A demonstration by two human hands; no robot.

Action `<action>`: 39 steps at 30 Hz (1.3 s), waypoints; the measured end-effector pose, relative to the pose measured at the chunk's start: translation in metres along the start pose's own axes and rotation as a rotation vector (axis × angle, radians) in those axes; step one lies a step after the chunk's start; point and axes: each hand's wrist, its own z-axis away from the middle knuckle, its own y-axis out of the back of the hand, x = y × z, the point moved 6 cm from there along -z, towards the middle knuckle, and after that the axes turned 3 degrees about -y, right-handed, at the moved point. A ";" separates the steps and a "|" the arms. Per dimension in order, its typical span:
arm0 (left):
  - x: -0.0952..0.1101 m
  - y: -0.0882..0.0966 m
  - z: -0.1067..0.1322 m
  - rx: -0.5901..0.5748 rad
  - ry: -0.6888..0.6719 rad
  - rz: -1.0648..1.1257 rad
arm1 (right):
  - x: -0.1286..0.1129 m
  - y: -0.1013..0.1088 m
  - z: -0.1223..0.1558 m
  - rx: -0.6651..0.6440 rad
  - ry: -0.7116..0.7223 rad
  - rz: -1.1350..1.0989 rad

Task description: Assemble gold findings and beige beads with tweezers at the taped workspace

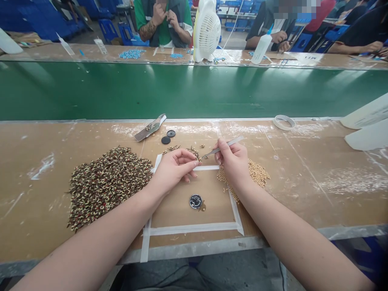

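My right hand [234, 161] pinches metal tweezers [222, 147], their tips pointing left toward my left fingertips. My left hand [175, 169] is closed in a pinch on a tiny part I cannot make out. Both hands hover over the top edge of a white tape rectangle [194, 228] on the brown bench. Inside it lies a small round black part [196, 201]. A big heap of small brown, cream and red parts [106, 184] lies to the left of my left hand. A pile of small tan pieces [257, 171] lies under my right wrist.
Two black discs [168, 136], a metal tool [150, 127] and a tape roll [284, 122] lie near the bench's far edge. Beyond runs a green conveyor belt [194, 91]. A white fan [207, 30], squeeze bottles and other people sit at the opposite bench.
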 end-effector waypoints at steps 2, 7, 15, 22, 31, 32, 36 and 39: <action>0.000 -0.001 0.000 -0.007 -0.007 -0.023 | -0.001 0.000 0.000 0.000 0.004 0.006; 0.000 -0.003 0.001 -0.012 -0.016 -0.059 | -0.004 -0.001 0.001 -0.012 0.022 0.021; -0.002 -0.002 0.000 -0.028 -0.026 -0.061 | -0.004 -0.002 0.001 -0.025 0.033 0.044; 0.000 -0.002 0.000 -0.024 -0.028 -0.063 | -0.004 -0.002 0.001 -0.020 0.035 0.039; 0.002 -0.004 0.002 -0.008 -0.024 -0.068 | -0.005 -0.003 0.002 -0.030 0.031 0.089; 0.003 -0.004 0.002 -0.006 -0.021 -0.068 | -0.006 -0.003 0.002 -0.030 0.031 0.095; 0.003 -0.004 0.003 0.008 -0.004 -0.071 | -0.006 -0.003 0.001 -0.040 0.036 0.105; 0.002 -0.004 0.004 0.016 0.010 -0.063 | -0.004 -0.003 0.001 -0.048 0.022 0.106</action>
